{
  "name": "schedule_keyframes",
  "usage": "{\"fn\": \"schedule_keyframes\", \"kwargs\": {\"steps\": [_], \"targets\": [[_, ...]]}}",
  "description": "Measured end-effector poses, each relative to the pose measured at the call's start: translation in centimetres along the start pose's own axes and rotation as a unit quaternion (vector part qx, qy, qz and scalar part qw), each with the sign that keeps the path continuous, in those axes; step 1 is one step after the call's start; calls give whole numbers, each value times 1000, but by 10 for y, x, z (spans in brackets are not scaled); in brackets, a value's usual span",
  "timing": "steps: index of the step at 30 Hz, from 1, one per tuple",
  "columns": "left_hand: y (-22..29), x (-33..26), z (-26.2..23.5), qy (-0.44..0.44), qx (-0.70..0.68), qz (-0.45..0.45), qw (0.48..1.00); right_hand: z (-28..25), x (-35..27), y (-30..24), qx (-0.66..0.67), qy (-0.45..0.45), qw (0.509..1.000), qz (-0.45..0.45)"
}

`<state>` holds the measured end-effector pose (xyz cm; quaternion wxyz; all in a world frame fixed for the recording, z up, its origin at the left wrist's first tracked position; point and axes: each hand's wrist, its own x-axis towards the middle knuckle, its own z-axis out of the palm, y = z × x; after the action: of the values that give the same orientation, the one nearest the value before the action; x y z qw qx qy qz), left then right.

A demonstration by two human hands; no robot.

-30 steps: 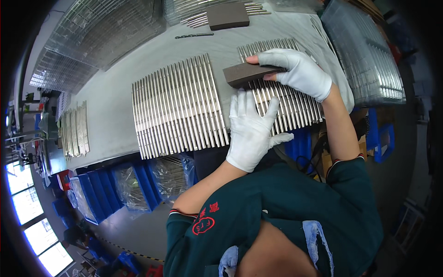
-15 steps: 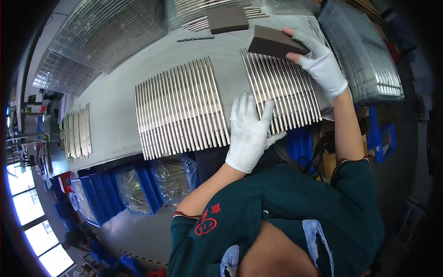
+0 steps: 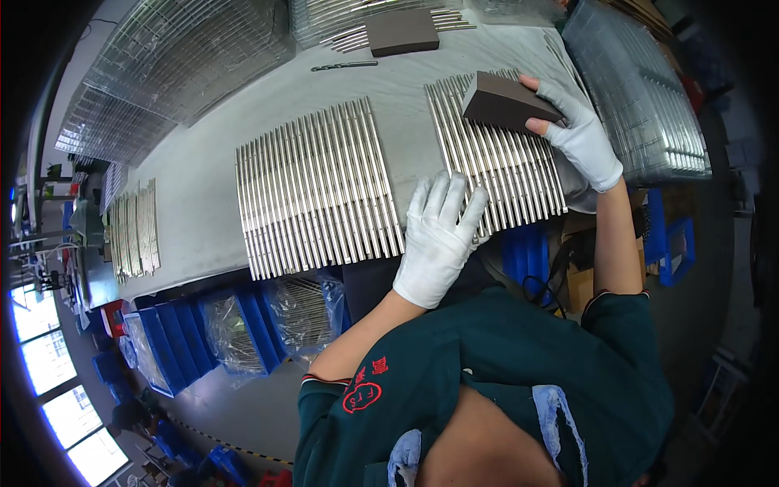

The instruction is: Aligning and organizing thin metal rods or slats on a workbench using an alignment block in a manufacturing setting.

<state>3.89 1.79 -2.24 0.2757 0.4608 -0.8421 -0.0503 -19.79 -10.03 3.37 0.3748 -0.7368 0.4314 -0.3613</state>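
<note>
My right hand (image 3: 581,138), in a white glove with the thumb and a fingertip bare, grips a dark brown rectangular block (image 3: 511,101). The block rests on or just over the far part of a row of slim shiny metal rods (image 3: 511,174), lying side by side. At that row's near left edge is my left hand (image 3: 442,231), white-gloved, its fingers stretched out and touching the outermost rods. Whether its hidden thumb presses anything I cannot tell. Left of it lies a second row of metal rods (image 3: 316,191).
Another dark block (image 3: 402,32) sits on more rods at the far side, beside a drill bit (image 3: 345,66). Clear plastic trays (image 3: 187,61) stand at far left, others (image 3: 641,97) at right. Short rods (image 3: 136,231) lie left; blue bins (image 3: 191,337) stand below the table edge (image 3: 195,284).
My right hand has brought the block nearer and slightly right, from the far ends of the rods onto the row. My left hand has shifted slightly, its fingers drawn a little nearer.
</note>
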Motion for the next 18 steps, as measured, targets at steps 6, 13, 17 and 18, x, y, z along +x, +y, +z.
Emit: {"fn": "schedule_keyframes", "kwargs": {"steps": [6, 13, 17, 18], "targets": [[2, 4, -1, 18, -30, -7, 999, 3, 0, -13, 124, -26, 990, 70], [3, 11, -7, 30, -59, -5, 998, 4, 8, -13, 136, -54, 986, 76], [4, 10, -7, 27, -35, -1, 999, 27, 25, -24, -3, -128, 991, -23], [3, 9, -6, 42, -19, 5, 999, 35, 29, -27, -25, -138, 990, -30]]}}
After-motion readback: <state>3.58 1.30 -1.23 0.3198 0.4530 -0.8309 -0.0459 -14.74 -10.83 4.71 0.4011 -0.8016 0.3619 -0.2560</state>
